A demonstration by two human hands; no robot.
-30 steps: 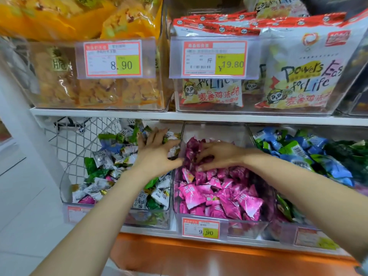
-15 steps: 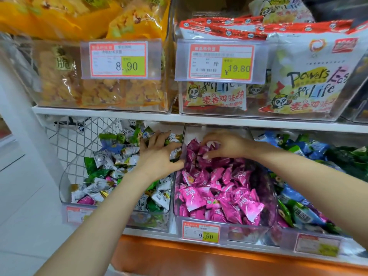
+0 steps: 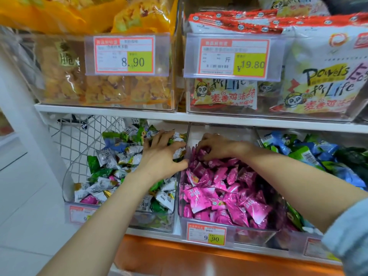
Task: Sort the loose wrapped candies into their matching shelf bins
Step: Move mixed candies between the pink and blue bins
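The clear middle bin (image 3: 254, 238), with a 9.90 price tag (image 3: 207, 234), is full of pink candies (image 3: 219, 188). At its back, the right hand (image 3: 217, 146) curls its fingers into them; I cannot tell if it grips one. The left hand (image 3: 161, 156) lies flat, fingers spread, on green and white candies (image 3: 107, 176) in the left bin (image 3: 68, 182).

- hands: 2, left hand (image 3: 161, 156), right hand (image 3: 216, 146)
- lower bins: 3, mixed bin (image 3: 159, 224), pink bin (image 3: 254, 238), blue-green bin (image 3: 294, 244)
- upper bins (image 3: 39, 76): 2
- price tags (image 3: 124, 55): 5, two upper, three lower
- pink candies (image 3: 201, 198): too many to count
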